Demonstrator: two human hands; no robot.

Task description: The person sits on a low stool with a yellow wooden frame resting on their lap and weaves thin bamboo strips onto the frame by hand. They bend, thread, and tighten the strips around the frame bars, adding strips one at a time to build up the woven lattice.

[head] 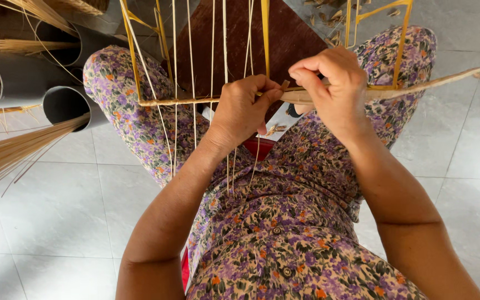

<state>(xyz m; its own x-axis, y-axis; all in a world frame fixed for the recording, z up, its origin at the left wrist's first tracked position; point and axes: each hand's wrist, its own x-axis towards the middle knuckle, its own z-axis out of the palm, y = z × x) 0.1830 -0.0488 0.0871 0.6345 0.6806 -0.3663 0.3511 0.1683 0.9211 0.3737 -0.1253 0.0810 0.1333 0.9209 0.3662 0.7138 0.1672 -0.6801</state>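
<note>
While both hands work at the yellow frame, the left hand and right hand pinch a flat reed strip with closed fingers. The strip lies across thin upright strands above the lap; grey pipes sit far left.

I see a floor of large pale grey tiles with thin dark joints, evenly lit by soft daylight. At the upper left, grey plastic pipes lie on their sides, holding bundles of straw. A dark brown board lies ahead, with small scraps scattered beyond.
</note>
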